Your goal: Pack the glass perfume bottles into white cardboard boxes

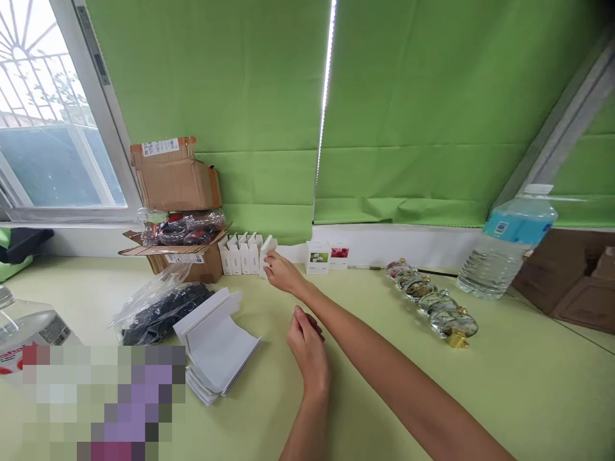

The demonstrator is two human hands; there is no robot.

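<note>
My right hand (282, 271) reaches forward across the tabletop. Its fingers are closed on a small white box (268, 244), the rightmost of a row. Several more narrow white boxes (240, 257) stand upright to the left of it. My left hand (308, 351) rests nearer to me on the table, below the right forearm, with its fingers curled together; what is inside them, if anything, is hidden. To the right of my right hand, a white box with a white-flower picture (318, 258) stands against the wall. Beside it is a box with a red-flower picture (339, 256).
Flat white cartons (223, 352) lie at left, beside a plastic-wrapped black bundle (166, 314). Behind are stacked cardboard boxes (175, 176). On the right, several glass bottles with gold caps (432, 302) lie in a line near a large water bottle (504, 250).
</note>
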